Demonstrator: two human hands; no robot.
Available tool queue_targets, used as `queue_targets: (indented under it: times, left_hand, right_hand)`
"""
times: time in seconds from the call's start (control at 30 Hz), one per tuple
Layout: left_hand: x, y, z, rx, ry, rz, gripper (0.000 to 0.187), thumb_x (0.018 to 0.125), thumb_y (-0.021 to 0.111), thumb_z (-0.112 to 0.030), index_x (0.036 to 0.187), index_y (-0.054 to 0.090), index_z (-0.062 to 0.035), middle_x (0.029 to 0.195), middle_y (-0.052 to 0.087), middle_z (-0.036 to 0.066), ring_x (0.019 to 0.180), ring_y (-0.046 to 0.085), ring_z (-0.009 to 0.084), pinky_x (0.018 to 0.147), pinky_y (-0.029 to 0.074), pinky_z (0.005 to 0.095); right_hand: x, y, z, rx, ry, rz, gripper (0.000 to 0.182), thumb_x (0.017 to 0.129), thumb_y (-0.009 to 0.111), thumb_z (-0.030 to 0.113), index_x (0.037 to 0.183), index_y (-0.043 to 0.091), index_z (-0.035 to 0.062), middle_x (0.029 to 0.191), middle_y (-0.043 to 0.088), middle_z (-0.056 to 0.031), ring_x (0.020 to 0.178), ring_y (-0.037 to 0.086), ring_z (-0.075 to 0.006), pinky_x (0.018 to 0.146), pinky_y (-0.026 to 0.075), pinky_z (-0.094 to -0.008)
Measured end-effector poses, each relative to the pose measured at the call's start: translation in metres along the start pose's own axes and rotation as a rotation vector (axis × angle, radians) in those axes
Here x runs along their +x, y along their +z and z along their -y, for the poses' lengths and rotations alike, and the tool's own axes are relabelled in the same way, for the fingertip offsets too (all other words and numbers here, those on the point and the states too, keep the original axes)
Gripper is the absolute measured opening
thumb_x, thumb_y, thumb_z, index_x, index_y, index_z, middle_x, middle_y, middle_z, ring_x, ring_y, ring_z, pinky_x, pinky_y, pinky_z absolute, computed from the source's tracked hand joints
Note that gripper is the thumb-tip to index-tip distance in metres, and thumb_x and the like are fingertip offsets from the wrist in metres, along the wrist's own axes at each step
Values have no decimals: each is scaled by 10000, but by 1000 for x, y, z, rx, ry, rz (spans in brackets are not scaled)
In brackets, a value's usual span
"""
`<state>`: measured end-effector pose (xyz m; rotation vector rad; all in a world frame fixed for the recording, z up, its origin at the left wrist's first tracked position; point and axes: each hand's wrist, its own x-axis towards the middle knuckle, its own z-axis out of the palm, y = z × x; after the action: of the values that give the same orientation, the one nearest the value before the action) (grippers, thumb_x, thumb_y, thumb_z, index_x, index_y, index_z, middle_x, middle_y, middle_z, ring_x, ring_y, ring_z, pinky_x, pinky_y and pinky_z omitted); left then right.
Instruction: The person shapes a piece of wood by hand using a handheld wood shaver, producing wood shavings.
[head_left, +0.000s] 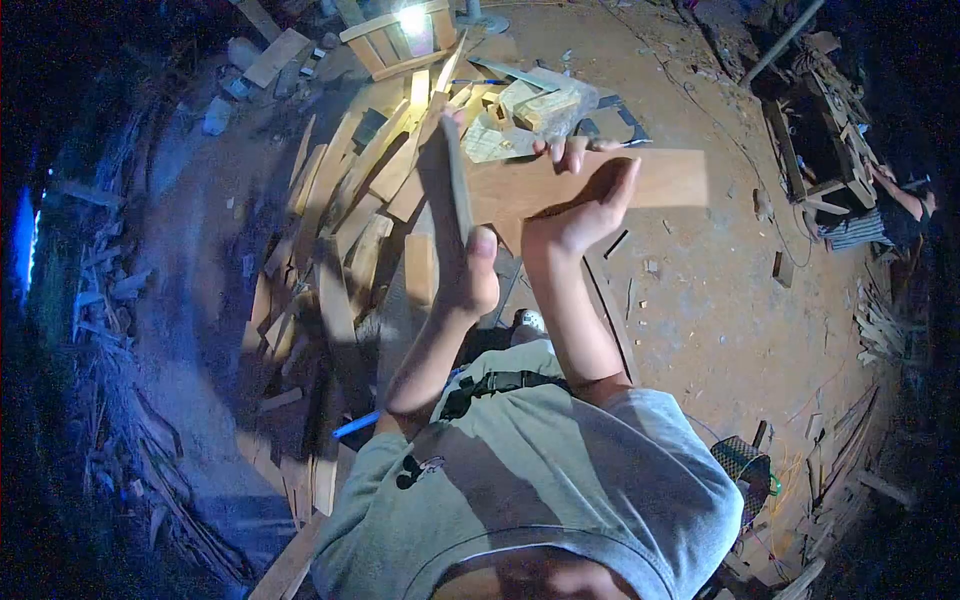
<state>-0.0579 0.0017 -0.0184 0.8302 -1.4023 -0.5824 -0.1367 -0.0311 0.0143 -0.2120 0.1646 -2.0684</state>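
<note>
My left hand point(478, 280) grips an upright, narrow wooden board point(455, 185), its thumb on the near edge and fingertips showing at the top. A wider flat wooden board point(655, 180) extends to the right from beside it. My right hand point(585, 215) is closed round this wider board, with fingertips over its far edge and the palm on the near side. The two boards meet or overlap near the middle; the exact contact is hidden.
Loose wood pieces point(335, 280) lie piled at the left. Beyond my hands are a lit wooden crate point(380, 52) and stacked offcuts point(550, 105). A wooden frame point(825, 190) and part of another person point(905, 200) are at the right. A woven basket point(742, 468) stands lower right.
</note>
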Motion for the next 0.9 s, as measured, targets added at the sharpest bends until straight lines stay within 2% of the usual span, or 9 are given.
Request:
queue_targets:
  times: [0.03,0.1,0.13,0.37,0.57,0.67,0.77,0.8,0.9]
  left_hand:
    - [-2,-4,8,7,1,-2,775,806,303,-543,1288,178,51,1324,223,195,1249,189,291,1014,127,392]
    - [6,-15,21,-507,-255,-350,667,865,246,-456,1267,239,76,1304,300,164,1220,274,251,1016,178,354]
    - [37,-7,-19,-363,-26,-85,761,828,185,-555,1296,201,44,1317,288,156,1243,227,251,1024,113,360]
    - [42,-6,-22,-512,-65,-245,845,805,172,-614,1277,208,86,1284,328,193,1205,300,282,1012,178,377]
    - [30,-7,-9,-483,-1,-156,772,831,197,-568,1302,184,43,1333,268,155,1237,249,251,1015,170,356]
    - [44,-18,-18,-559,-91,-170,733,845,228,-537,1297,213,40,1342,245,149,1254,212,248,1024,137,360]
    - [19,-12,-6,-386,-261,-299,762,830,254,-561,1302,198,35,1350,228,143,1259,196,242,1027,122,367]
    - [21,-3,7,-571,-93,-160,800,814,267,-586,1309,169,34,1360,207,133,1263,182,243,1026,121,373]
    - [40,-9,-10,-390,-90,-162,844,794,211,-632,1312,152,32,1352,227,126,1260,185,245,1025,123,373]
  right_hand:
    - [-3,4,0,13,-21,94,341,869,329,450,835,409,121,587,362,-33,550,385,-168,584,391,-336]
    - [-15,0,4,5,26,134,335,869,328,441,833,415,119,592,367,-28,530,369,-155,550,355,-312]
    - [-18,0,4,-9,69,175,330,870,327,432,831,421,117,598,373,-24,511,353,-142,517,320,-288]
    - [2,20,-17,35,61,202,343,864,317,473,828,413,146,565,334,-8,467,328,-135,435,278,-276]
    - [16,44,-18,39,51,232,376,858,308,503,819,416,145,557,325,8,470,315,-118,457,286,-259]
    - [-6,20,-17,31,162,299,383,860,297,507,790,392,142,554,328,4,467,317,-117,463,292,-260]
    - [-1,32,-16,-11,68,190,376,866,310,491,794,419,139,558,327,-3,464,304,-120,470,285,-255]
    - [16,34,-25,-61,-12,185,369,870,315,481,792,425,137,563,331,-6,469,305,-120,473,285,-254]
    - [17,33,-33,-50,-14,230,353,876,327,461,787,430,135,569,343,-12,472,302,-119,467,279,-244]
